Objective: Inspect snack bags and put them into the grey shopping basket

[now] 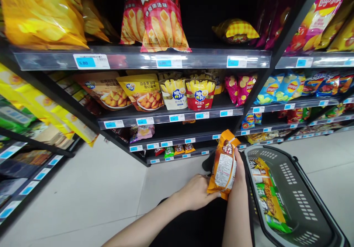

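Both hands are holding an orange snack packet [224, 164] in the lower middle of the frame, its printed back label turned toward the camera. The left hand [197, 192] is gripping the packet's lower edge, fingers clenched around that corner, while the right hand [239, 167] is clasping the packet's right side from behind, fingers wrapped around it (the fingertips themselves are hidden, so how tightly they are pressing is hard to tell). The packet is hovering in the air, just left of the rim of a grey shopping basket [304, 199] at the lower right, which is already carrying a green and yellow packet [269, 199]. Snack shelves [171, 116] are filling the upper half of the frame, with a red fries cup [200, 93] standing in the middle row.

Judging by the turned label, the step in hand looks like checking the packet. Setting it into the basket would call for carrying it rightward over the rim and loosening both grips.
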Tool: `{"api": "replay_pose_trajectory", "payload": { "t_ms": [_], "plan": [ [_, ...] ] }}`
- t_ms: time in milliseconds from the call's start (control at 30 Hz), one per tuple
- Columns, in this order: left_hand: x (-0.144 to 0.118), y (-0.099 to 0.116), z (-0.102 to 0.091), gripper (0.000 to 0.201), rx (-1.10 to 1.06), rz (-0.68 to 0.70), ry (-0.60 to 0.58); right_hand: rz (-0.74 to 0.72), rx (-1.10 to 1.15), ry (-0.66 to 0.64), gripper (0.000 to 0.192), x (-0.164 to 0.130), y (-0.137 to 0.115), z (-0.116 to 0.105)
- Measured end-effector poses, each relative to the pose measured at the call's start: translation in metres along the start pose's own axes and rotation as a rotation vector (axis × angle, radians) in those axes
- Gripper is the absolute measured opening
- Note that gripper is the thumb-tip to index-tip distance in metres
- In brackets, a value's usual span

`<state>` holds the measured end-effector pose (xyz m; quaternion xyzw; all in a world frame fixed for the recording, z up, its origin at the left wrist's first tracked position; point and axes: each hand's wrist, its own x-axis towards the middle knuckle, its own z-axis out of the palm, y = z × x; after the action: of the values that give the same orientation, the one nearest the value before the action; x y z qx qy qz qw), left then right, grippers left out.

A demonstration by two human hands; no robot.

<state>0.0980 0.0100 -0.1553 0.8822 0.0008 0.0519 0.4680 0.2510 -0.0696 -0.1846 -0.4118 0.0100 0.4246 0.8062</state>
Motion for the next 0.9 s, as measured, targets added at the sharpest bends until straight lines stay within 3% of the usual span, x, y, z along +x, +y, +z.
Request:
{"api": "replay_pose_trajectory", "payload": {
  "t_ms": [200, 600, 900],
  "plan": [
    [0.0, 0.001, 0.001, 0.025, 0.113, -0.061, -0.075, -0.068, -0.029, 0.016, 0.048, 0.0, 0.0, -0.003],
    [0.001, 0.006, -0.003, 0.025, 0.19, 0.01, -0.087, 0.006, 0.066, 0.018, 0.05, -0.004, 0.001, 0.0],
    [0.004, 0.009, -0.003, 0.026, 0.245, -0.079, -0.145, 0.015, 0.15, -0.06, 0.042, -0.01, -0.005, 0.007]
  ]
}}
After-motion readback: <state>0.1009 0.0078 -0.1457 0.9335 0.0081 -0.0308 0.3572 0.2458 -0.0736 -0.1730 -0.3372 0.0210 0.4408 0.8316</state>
